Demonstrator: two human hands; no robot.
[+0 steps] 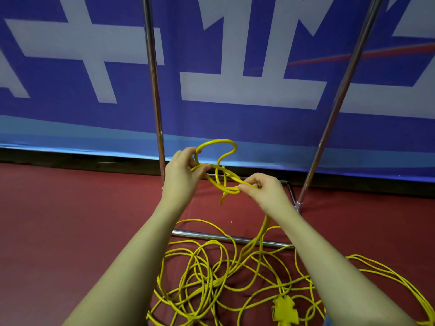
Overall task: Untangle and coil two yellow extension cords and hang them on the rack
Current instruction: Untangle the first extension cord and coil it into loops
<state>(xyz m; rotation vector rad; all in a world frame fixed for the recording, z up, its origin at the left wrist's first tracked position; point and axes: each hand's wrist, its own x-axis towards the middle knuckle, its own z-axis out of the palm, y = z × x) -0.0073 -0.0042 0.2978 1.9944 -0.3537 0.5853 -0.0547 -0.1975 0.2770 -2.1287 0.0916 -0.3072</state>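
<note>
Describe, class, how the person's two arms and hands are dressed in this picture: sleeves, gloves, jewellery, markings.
Both arms are bare from the bottom edge of the frame up to the wrist: no sleeve shows. The left hand and right hand wear no gloves. No watch, ring, bracelet or marking is visible on either.

The yellow extension cords look like smooth plastic with a slight sheen, as does the moulded socket block. The rack is polished, mirror-bright metal tubing. The red floor looks matt (faintly textured); the blue banner has a soft gloss.
</note>
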